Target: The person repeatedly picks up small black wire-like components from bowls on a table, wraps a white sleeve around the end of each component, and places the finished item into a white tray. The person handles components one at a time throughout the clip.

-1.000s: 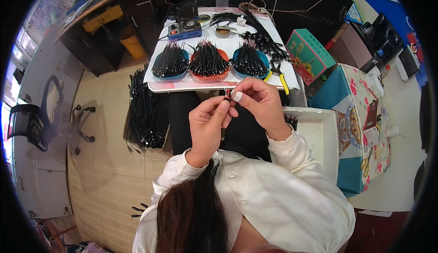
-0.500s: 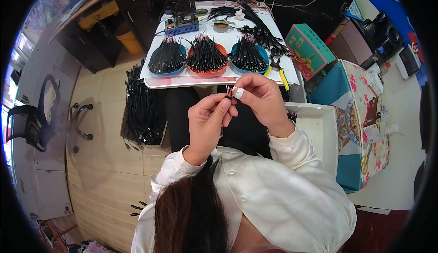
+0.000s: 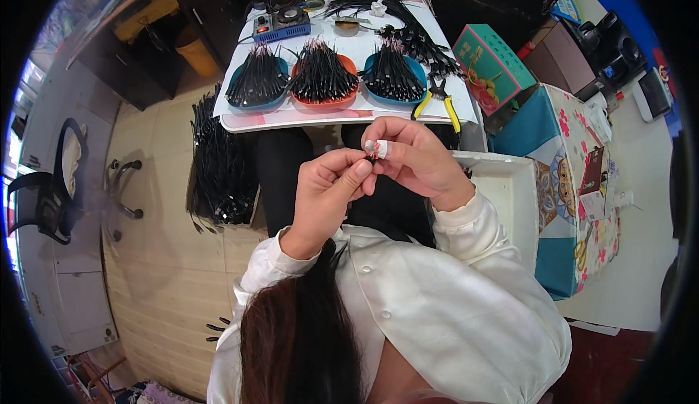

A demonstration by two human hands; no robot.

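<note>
Left hand (image 3: 325,189) is pinched, thumb against fingers, around a thin black cable (image 3: 371,159) with reddish wire ends. Those ends are gripped from the other side by the right hand (image 3: 422,163), its thumb and forefinger pressed together; some white wrapping (image 3: 382,149) can be seen on a digit there. Most of the cable is hidden by the fingers, tbh, but it's held up over the lap, just off the near edge of the white table (image 3: 291,121).

Three bowls are lined up on that table, blue (image 3: 255,105), orange-red (image 3: 324,104) and blue again (image 3: 422,89), all crammed with black cables. Yellow-handled pliers (image 3: 452,112) are parked beside the right one, and a blue device (image 3: 280,32) is set farther back.
</note>
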